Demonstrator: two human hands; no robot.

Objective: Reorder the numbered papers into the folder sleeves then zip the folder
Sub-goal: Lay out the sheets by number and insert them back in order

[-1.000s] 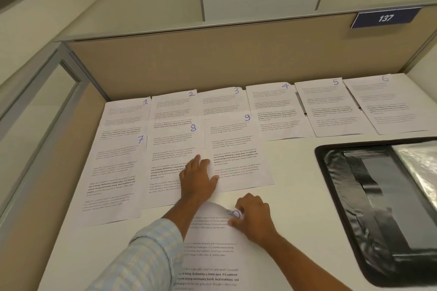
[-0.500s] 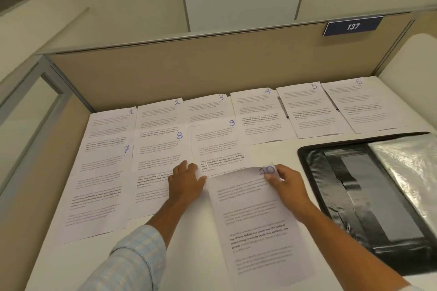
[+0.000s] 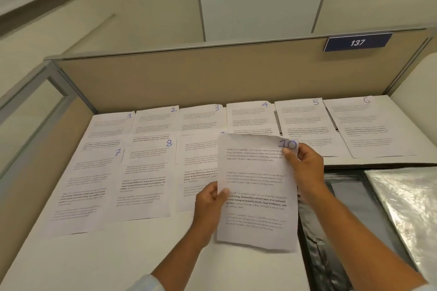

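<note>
Head view: left hand [image 3: 210, 203] and right hand [image 3: 305, 168] are pinching the white printed sheet numbered 10 [image 3: 255, 186] above the white desk [image 3: 118, 262], beside the open black zip folder [image 3: 309, 250]; lowering it flat should avoid shifting neighbouring sheets [image 3: 142, 172].

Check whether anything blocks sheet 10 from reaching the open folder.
Nothing visible does. Sheet 10 is held by the left hand at its left edge and the right hand at its numbered corner, directly beside the open black folder, whose shiny sleeve lies uncovered.
</note>
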